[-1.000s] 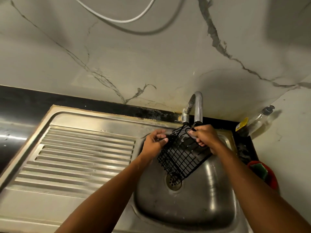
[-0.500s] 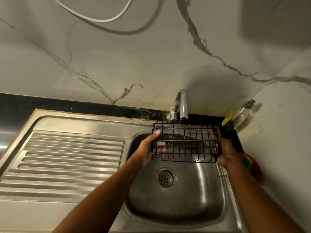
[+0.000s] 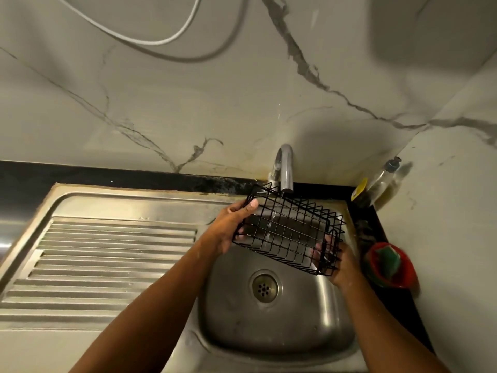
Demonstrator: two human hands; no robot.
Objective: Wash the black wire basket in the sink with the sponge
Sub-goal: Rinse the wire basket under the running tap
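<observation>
Holding the black wire basket (image 3: 289,232) above the bowl of the sink (image 3: 269,335), the person has one hand at each short end. The left hand (image 3: 228,230) grips the left end, with the thumb laid on the top rim and the fingers curled under the wires. The right hand (image 3: 343,267) grips the lower right end, and its fingers show through the mesh. The basket is tilted: its left end is higher and lies just under the spout of the tap (image 3: 286,168). The drain (image 3: 265,286) lies below the basket. The green sponge (image 3: 387,258) sits in a red bowl (image 3: 406,275) on the black bench (image 3: 398,310) to the right of the sink, near the right hand but apart from it. A clear bottle (image 3: 382,181) in the corner carries a yellow label (image 3: 360,188); its writing is too small to read.
</observation>
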